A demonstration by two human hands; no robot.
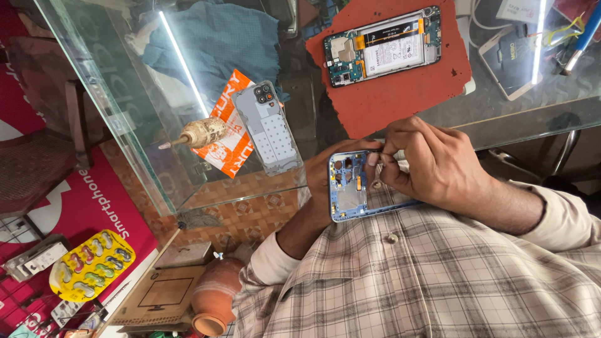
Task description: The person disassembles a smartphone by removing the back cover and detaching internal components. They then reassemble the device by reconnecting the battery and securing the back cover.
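Observation:
My left hand (318,183) holds a blue phone frame (346,191) from underneath, close to my checked shirt, with the frame's open inner side facing up. My right hand (432,166) comes in from the right, its thumb and fingers pinched together at the frame's upper right edge. Whether something small sits between the fingertips is too small to tell. On the glass counter beyond lies a red mat (400,94) with an opened phone (383,45) on it, its battery and boards showing.
A grey phone back cover (273,131) lies on an orange packet (226,128) on the glass counter (125,94), next to a metal drill-chuck-like piece (199,133) and a blue cloth (219,37). Lower left: a clay pot (213,297), a cardboard box (161,293) and a yellow blister pack (91,264).

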